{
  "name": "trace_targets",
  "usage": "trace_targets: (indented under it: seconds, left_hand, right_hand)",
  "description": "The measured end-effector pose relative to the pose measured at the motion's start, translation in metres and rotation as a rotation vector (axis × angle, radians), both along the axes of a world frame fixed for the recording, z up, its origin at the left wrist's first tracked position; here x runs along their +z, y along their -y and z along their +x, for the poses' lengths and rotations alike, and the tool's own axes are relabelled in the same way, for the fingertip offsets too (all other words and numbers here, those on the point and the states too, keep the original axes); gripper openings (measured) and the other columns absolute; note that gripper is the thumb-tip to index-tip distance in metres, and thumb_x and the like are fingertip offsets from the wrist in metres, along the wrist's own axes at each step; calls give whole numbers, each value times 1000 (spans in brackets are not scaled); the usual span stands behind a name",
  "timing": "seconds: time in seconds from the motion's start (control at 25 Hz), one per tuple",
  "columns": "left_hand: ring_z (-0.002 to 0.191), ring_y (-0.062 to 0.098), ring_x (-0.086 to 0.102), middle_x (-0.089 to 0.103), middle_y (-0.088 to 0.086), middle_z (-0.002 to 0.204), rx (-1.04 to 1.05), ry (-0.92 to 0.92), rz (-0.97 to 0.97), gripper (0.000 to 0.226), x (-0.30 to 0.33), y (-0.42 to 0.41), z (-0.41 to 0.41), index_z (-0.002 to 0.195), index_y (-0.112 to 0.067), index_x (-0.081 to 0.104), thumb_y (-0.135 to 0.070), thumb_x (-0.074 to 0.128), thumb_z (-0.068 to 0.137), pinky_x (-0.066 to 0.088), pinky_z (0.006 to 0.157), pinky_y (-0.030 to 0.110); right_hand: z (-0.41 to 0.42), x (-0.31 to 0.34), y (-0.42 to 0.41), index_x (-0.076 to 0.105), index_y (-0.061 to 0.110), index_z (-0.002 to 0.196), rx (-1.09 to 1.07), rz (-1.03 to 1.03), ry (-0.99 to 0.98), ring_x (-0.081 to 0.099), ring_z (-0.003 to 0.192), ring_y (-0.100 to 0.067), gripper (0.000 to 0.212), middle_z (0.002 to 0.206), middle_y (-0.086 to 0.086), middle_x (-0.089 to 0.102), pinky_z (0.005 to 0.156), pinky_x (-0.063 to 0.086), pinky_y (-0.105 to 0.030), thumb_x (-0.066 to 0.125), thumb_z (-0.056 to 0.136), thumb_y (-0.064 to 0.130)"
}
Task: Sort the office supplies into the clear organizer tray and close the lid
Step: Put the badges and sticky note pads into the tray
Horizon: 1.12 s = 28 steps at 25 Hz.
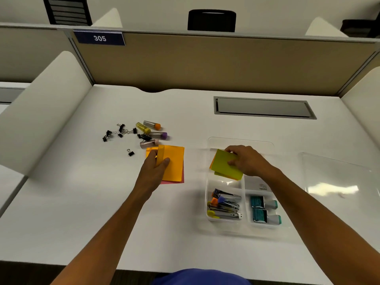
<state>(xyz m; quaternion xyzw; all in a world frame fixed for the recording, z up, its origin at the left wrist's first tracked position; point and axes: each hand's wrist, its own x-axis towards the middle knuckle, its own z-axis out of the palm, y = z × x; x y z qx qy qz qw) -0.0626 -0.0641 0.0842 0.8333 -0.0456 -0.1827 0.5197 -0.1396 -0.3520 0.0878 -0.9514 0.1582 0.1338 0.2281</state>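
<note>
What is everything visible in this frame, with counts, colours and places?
binder clips: about eight, black, scattered far left on the desk
tubes: four, clear with orange, yellow, purple and pale caps, beside the clips
orange notes: one pad, on a pink pad
green notes: one pad, orange underneath, over the tray's far section
organizer tray: one, clear, right of centre
staplers: a few, mixed colours, tray's near left compartment
stamps: two, teal, near right compartment
lid: one, clear, right of tray
left hand: fingers pinching orange notes
right hand: holding green notes
</note>
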Motion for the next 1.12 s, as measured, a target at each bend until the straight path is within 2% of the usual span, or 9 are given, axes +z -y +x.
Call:
trace_targets:
  seconds: [0.16,0.32,0.56,0.8,1.0,1.12]
  left_hand:
    - [104,20,50,47,-3,118,-18,7,23,34,3,9,-4,128,-21,42,-33,51,97,42,83,35]
    - [104,20,50,48,-4,119,-34,9,29,41,5,15,-6,134,-18,42,-32,51,97,41,82,34]
    - [113,23,49,47,5,138,-47,-18,78,48,1,23,-2,140,-17,37,-34,51,97,41,88,36]
    - [110,18,46,46,6,140,-65,-37,71,47,1,36,-4,140,-16,37,-31,50,98,38,85,33]
    - [122,24,48,45,5,142,-95,-71,51,50,-4,47,-3,142,-17,36,-33,51,97,41,87,33]
    - [136,28,36,32,5,152,-140,-89,94,57,-4,59,-3,150,-16,23,-31,46,99,36,94,32]
  right_hand:
    - [-1,-18,2,49,27,137,90,-67,-77,54,115,-30,43,137,-5,55,91,47,-40,59,95,26]
    - [4,-31,-3,49,23,134,177,-112,-148,56,109,-29,37,129,-8,58,84,46,-38,52,97,20]
    - [9,-50,-9,47,17,131,219,-123,-238,57,104,-29,39,122,-11,59,76,45,-35,50,93,12]
    - [8,-70,-11,51,12,123,247,-155,-288,59,96,-28,35,115,-12,61,81,53,-41,50,88,5]
    - [13,-72,-3,55,19,129,217,-159,-235,59,108,-27,44,126,-6,60,88,53,-42,53,87,7]
    - [13,-56,-1,59,24,127,80,63,-60,62,106,-21,34,123,-1,65,89,52,-36,53,95,14]
